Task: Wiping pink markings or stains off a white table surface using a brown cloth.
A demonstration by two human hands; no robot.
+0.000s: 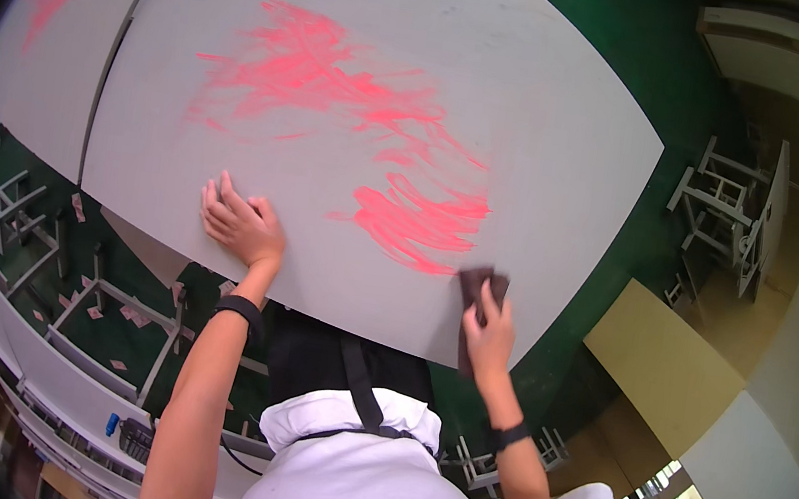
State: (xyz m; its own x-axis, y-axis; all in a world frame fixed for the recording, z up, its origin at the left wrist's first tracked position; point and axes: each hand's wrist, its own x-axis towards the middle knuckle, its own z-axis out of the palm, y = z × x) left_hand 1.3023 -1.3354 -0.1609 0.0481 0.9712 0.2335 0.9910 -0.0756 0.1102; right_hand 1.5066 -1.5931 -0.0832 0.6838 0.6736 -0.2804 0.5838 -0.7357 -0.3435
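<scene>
A white tabletop (177, 152) lies before me, with bright pink-red smears (359, 93) spread over its middle. My left hand (242, 223) rests near the table's front edge, left of the smears, fingers slightly bent and apart, holding nothing. A dark brown cloth (475, 282) is gripped in my right hand (491, 333) at the front right of the tabletop. The cloth touches the surface just beside the lower right end of the smears, and part of it hangs down toward the edge. Both wrists bear black bands.
A second white table (51, 75) with a fainter pink smear adjoins on the left, a narrow gap between. Stools or frames with grey legs (99, 286) and scattered paper pieces (134, 313) are on the green floor. A yellowish board (664, 368) stands at the right.
</scene>
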